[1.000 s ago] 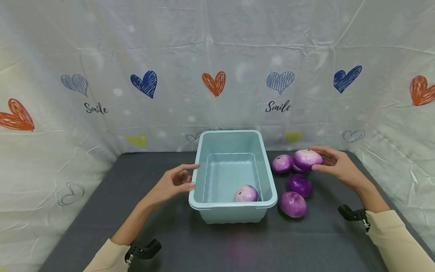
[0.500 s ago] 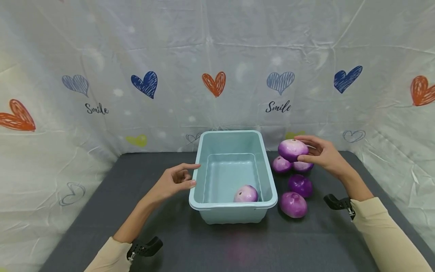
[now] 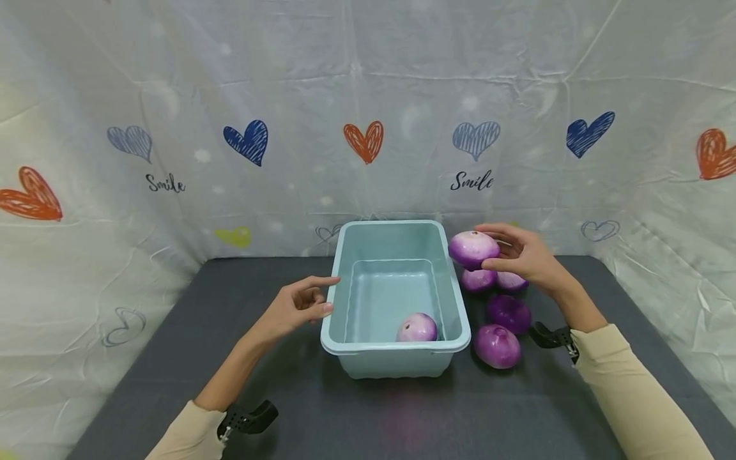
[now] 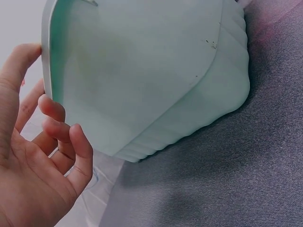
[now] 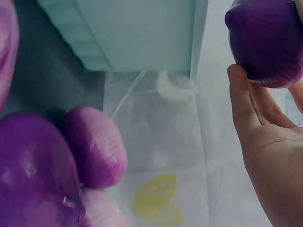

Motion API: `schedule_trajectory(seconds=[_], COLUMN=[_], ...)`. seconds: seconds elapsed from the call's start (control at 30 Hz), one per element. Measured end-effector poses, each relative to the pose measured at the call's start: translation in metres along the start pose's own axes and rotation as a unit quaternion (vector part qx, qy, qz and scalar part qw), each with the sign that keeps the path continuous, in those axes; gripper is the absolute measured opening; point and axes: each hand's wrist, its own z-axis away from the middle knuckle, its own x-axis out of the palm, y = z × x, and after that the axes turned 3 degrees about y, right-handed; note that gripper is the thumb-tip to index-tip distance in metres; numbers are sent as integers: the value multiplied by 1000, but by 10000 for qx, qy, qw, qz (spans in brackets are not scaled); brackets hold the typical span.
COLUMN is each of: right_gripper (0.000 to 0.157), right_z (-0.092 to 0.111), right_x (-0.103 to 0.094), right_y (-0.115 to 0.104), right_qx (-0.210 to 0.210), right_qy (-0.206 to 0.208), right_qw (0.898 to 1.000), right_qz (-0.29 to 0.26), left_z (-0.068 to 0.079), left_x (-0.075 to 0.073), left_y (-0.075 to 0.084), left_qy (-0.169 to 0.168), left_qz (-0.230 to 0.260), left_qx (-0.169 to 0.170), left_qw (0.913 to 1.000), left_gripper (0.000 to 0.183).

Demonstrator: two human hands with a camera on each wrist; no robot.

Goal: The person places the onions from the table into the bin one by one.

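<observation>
My right hand (image 3: 529, 260) grips a purple onion (image 3: 471, 249) between thumb and fingers. It holds the onion in the air by the far right rim of a light blue-green plastic tub (image 3: 345, 348). In the right wrist view the held onion (image 5: 267, 40) shows its dark purple side and pointed tip. One onion (image 3: 417, 328) lies inside the tub at the near right. My left hand (image 3: 296, 305) touches the tub's left rim with spread thumb and index fingertips; the other fingers are bent, with nothing in them, as the left wrist view shows.
Right of the tub, several onions sit on the dark tablecloth (image 3: 368, 421): a near one (image 3: 498, 347), a darker one (image 3: 509, 314), and two farther back (image 3: 478, 281), partly covered by the right hand and its onion. A heart-printed cloth (image 3: 299, 83) hangs behind.
My right hand has carried the onion leftward and up, from above the back onions to beside the tub's right rim. The left hand has stayed at the left rim.
</observation>
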Motion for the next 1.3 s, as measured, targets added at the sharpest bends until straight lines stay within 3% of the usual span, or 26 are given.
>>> schedule_trajectory(seconds=[0.37,0.83,1.0,1.3], right_gripper=[62,67,64,56], right_z=[-19,-35,-33,-18], right_x=[22,52,50,28], right_y=[-5,-11,-7,1], right_qx=[-203,-145,-195,-37], right_qy=[-362,-902,-1073,-699], right_qw=[9987,9918,9879,9941], right_qz=[-302,-895,-1100,-826], left_z=[4,4,3,4], left_x=[1,2,3,4], left_y=[3,0,2,4], left_qy=[91,83,91,145], left_qz=[-29,13,13,-94], left_qx=[-184,-178,-217,-359], left_qw=[9998,9998,9997,9992], left_gripper=[48,48,48,48])
